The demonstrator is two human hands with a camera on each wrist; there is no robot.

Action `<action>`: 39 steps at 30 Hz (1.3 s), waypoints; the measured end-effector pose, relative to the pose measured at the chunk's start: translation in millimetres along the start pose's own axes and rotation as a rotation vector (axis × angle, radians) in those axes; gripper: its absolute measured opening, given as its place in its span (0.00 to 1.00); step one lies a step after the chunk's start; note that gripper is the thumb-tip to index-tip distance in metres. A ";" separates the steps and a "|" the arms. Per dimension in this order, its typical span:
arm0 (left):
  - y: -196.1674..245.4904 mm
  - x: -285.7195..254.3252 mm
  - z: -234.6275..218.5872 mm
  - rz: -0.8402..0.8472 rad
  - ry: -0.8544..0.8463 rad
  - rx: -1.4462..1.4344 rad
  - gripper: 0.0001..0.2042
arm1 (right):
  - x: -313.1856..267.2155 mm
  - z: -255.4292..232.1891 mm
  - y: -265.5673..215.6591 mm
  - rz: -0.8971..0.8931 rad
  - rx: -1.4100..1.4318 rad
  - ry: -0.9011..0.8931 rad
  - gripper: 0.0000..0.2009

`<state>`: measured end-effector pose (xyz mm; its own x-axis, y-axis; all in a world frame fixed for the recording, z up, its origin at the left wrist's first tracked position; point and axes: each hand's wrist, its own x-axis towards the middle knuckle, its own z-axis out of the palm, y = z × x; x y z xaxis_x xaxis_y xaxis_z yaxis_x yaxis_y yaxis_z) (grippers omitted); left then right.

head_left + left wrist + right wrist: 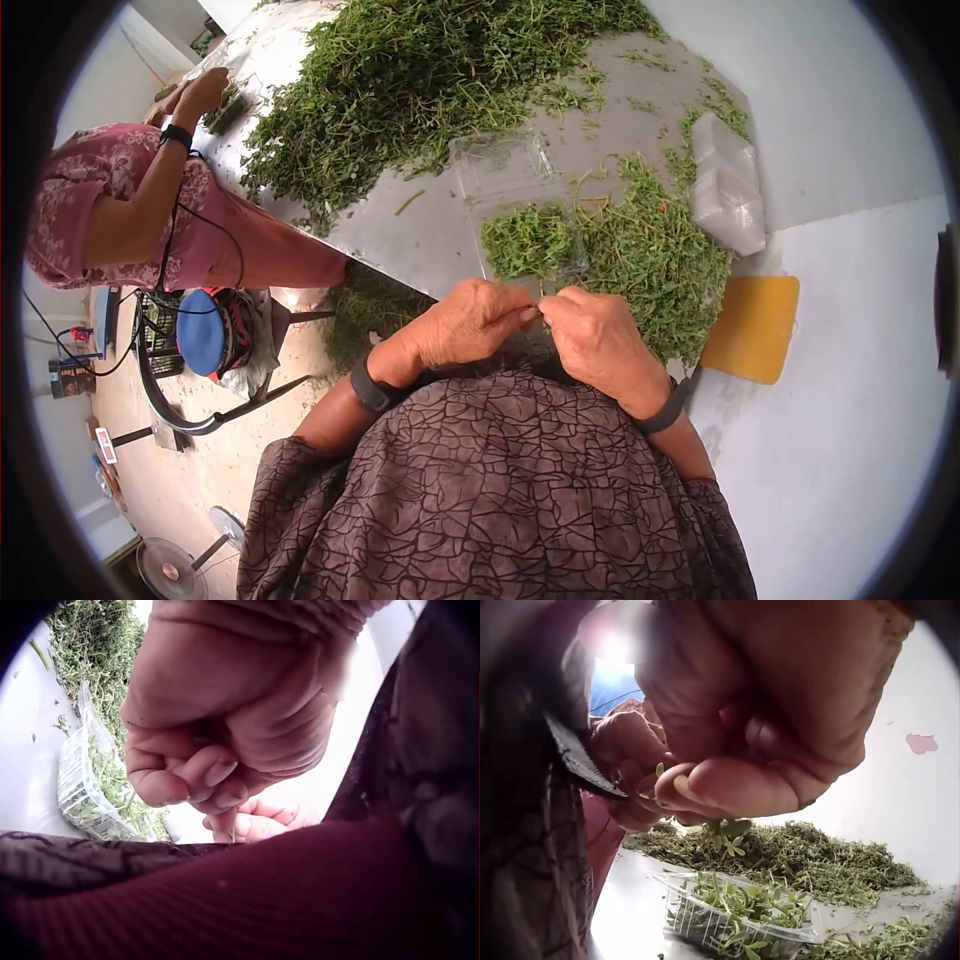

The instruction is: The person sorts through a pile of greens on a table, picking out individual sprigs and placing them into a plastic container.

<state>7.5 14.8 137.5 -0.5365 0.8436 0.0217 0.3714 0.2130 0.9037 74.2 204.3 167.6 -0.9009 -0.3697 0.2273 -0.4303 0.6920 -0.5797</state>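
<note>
My left hand (470, 322) and right hand (600, 345) meet at their fingertips just over the table's near edge. Between them they pinch a small leafy green sprig (724, 834), its leaves hanging below the right fingers in the right wrist view. A thin bit of stem (233, 835) shows at the fingertips in the left wrist view. Fingers of both hands are curled in. Right beyond the hands lies an open clear plastic clamshell box (686, 919), its base filled with cut greens (528, 240) and its lid (500, 165) folded back on the far side.
A large heap of greens (420, 90) covers the far table, and a smaller pile (655, 270) lies right of the box. Stacked clear boxes (725, 185) stand at the right edge, near a yellow panel (752, 330). Another person (200, 200) works at left, behind a chair (165, 385).
</note>
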 end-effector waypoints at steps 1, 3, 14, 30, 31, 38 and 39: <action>-1.2 -0.6 1.0 0.009 0.003 0.044 0.08 | 0.3 0.5 -1.4 0.015 -0.020 -0.009 0.05; 1.6 0.7 0.7 0.032 0.028 0.045 0.07 | 1.8 1.1 -2.3 0.052 0.006 0.025 0.04; 30.0 15.0 -43.4 0.308 0.178 -0.156 0.07 | 37.5 -19.6 0.6 0.372 0.443 0.382 0.06; -22.8 21.2 -16.5 -0.012 0.425 0.084 0.20 | 9.2 1.4 41.7 0.514 0.445 0.372 0.12; -24.1 16.9 -19.9 -0.019 0.422 0.084 0.20 | 5.3 2.1 42.0 0.519 0.451 0.370 0.12; -27.8 13.5 -24.4 0.098 0.342 0.496 0.20 | -3.0 13.7 50.5 0.318 0.105 0.359 0.12; -25.6 17.5 -16.5 0.117 0.296 0.586 0.20 | 1.7 14.0 46.9 0.277 0.005 0.334 0.12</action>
<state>-23.9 15.9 121.9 -0.6217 0.7246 0.2975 0.7456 0.4311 0.5081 53.4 227.4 129.8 -0.9517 0.0508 0.3029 -0.1702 0.7338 -0.6577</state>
